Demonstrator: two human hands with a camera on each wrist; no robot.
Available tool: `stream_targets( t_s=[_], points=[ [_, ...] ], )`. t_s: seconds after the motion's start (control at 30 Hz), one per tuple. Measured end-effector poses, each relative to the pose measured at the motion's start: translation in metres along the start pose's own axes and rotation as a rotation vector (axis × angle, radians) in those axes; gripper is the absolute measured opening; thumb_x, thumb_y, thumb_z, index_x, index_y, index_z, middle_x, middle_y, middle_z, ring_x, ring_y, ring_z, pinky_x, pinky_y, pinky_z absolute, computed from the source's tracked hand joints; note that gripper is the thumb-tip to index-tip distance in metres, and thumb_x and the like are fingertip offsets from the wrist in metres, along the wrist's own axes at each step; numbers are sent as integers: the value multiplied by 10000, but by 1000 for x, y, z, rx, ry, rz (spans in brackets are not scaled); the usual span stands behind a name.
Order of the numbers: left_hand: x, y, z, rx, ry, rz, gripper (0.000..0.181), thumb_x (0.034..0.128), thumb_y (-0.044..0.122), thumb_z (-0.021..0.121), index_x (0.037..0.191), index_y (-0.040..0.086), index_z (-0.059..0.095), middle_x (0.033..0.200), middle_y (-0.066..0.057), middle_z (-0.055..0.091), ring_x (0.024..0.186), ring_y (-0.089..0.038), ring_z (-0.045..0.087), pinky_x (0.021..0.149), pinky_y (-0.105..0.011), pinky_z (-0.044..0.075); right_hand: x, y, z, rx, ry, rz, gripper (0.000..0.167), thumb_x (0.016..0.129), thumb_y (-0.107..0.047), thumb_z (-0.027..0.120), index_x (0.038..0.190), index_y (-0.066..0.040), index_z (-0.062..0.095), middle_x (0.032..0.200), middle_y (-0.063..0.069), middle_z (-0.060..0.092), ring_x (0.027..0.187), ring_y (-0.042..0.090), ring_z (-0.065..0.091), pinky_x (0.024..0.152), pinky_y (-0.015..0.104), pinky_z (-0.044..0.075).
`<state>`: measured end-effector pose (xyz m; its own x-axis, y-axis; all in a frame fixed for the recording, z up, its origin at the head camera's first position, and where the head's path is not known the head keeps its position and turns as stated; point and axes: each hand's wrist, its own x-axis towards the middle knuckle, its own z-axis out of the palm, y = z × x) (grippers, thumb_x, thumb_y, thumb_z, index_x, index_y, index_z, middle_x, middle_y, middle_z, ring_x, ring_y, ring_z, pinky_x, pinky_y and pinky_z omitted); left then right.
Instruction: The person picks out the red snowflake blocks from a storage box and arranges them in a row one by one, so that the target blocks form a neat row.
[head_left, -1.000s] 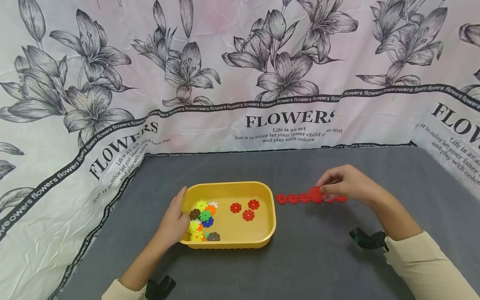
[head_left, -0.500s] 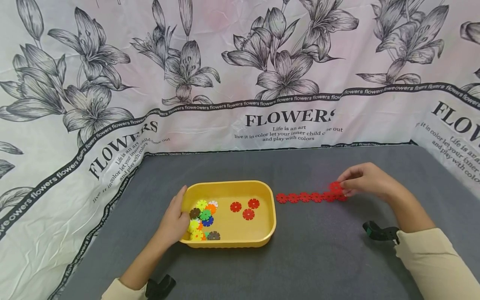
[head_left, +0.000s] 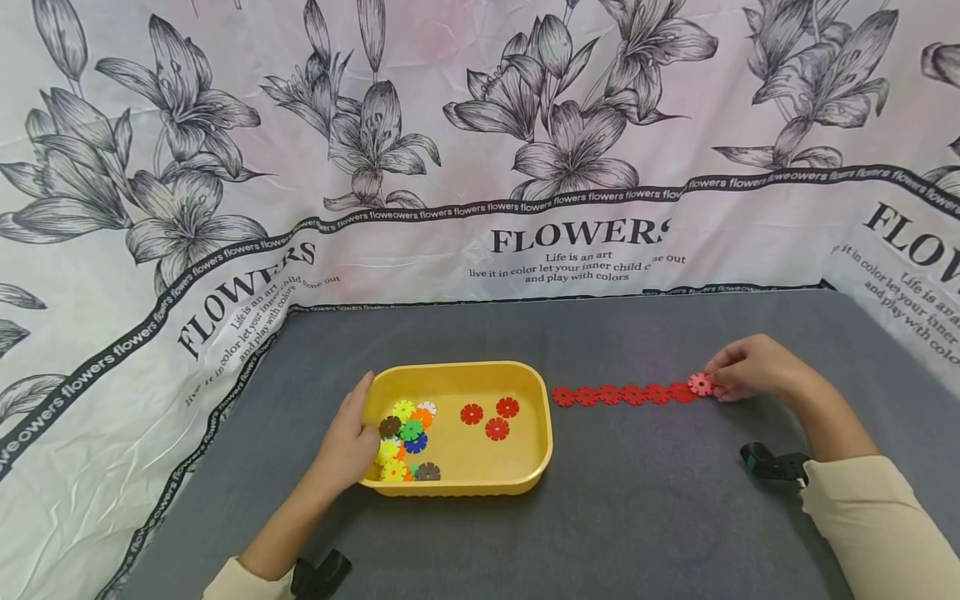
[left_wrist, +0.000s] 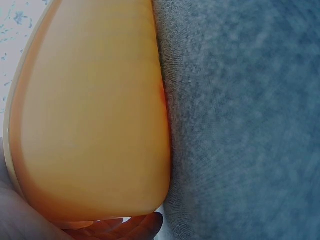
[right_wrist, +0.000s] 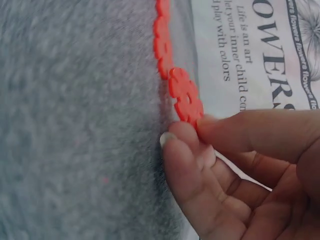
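Observation:
My right hand (head_left: 757,367) pinches a red notched disc (head_left: 701,384) between thumb and fingers, at the right end of a row of red notched discs (head_left: 609,395) lying on the grey cloth. In the right wrist view the pinched disc (right_wrist: 186,95) stands slightly tilted, its edge by the last disc of the row. My left hand (head_left: 347,437) grips the left end of the yellow tray (head_left: 457,490), thumb over the rim. From the left wrist, the tray's outer wall (left_wrist: 95,110) fills much of the view, with fingertips curled under its end.
Inside the tray, three red discs (head_left: 497,429) lie toward the right, and a pile of mixed-colour discs (head_left: 410,431) sits at the left. A flower-printed cloth (head_left: 577,250) hangs behind the grey table surface (head_left: 600,533).
My right hand has moved right along the row, carrying the red disc from above the discs to the row's right end. The left hand and tray have stayed in place.

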<state>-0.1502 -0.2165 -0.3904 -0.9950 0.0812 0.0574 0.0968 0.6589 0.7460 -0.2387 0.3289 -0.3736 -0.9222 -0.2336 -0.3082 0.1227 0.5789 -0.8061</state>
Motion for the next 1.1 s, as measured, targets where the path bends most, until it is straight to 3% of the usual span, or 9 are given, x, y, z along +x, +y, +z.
stream_targets(
  t_s=[0.2,0.5,1.1],
  points=[
    [0,0,0,8,4,1,734,887,-69,377,1581,-33,143,1567,-288,233,1366,-433,336,1115,-609,242,1,4,-1,-57,26,35,200,940,17,573,1028,185,636,790,59,657,714,181,647,664,338,582],
    [0,1,0,7,4,-7,734,892,-65,388,1585,-19,150,1554,-281,257,1325,-419,371,1102,-615,264,4,4,4,-251,-26,-114,384,890,-114,729,1188,106,630,838,22,629,749,161,579,661,348,554],
    [0,-1,0,3,5,0,733,892,-64,386,1585,-21,150,1554,-282,258,1308,-415,383,1091,-611,286,2,-1,7,-312,-28,-77,262,852,-103,762,1038,46,653,720,3,560,698,187,540,621,358,540]
  ],
)
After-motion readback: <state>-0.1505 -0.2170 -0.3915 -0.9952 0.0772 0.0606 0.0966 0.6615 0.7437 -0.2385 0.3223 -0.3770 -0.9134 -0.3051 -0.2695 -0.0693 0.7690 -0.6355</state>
